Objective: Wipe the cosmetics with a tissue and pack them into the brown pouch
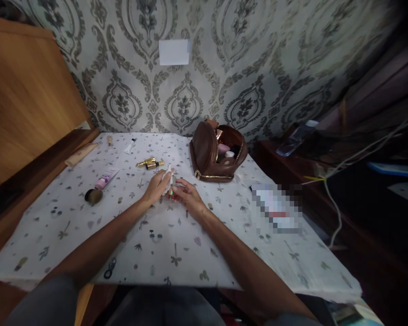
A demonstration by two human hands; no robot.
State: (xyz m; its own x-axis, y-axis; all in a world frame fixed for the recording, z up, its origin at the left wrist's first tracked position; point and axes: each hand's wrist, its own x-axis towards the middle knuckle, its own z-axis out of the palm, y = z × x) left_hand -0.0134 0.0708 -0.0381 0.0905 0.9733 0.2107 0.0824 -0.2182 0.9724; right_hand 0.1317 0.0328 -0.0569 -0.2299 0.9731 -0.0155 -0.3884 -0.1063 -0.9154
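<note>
Near the middle of the cloth-covered table, my left hand is closed around a white item, perhaps a cloth or a small tube; its shape is partly hidden by the fingers. Beside it, my right hand pinches a small bottle with a reddish, shiny lower part and a pale top. The two hands are close together, just above the cloth. Beyond my left hand, gold-coloured containers lie side by side. An open brown bag stands behind my right hand, with a pink item and a white-capped item inside.
On the left of the patterned cloth lie a brush, a pink-white tube, a beige tube, a small white tube and a small beige item. A blurred-out flat object lies right. Cables hang beyond the right edge.
</note>
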